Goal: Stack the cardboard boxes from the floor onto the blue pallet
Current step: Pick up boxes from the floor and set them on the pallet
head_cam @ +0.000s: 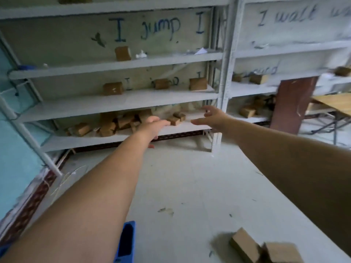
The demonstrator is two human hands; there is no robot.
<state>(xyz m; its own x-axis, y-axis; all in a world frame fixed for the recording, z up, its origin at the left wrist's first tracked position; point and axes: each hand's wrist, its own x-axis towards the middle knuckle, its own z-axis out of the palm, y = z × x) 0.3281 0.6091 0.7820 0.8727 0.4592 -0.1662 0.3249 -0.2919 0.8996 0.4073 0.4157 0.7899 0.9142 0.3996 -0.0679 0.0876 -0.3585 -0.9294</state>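
Both my arms stretch forward over the pale floor toward a white shelf rack. My left hand (152, 128) hangs palm down with loose fingers and holds nothing. My right hand (210, 116) is spread wide and empty, close to the lowest shelf. Two small cardboard boxes (245, 243) (281, 252) lie on the floor at the bottom right, touching each other. A corner of the blue pallet (126, 242) shows at the bottom edge, partly hidden under my left forearm.
The white shelf rack (121, 99) holds several small cardboard boxes, with a loose heap (117, 124) on the bottom shelf. A brown board (292, 105) leans at the right beside a wooden table (334, 103). A turquoise wall runs along the left.
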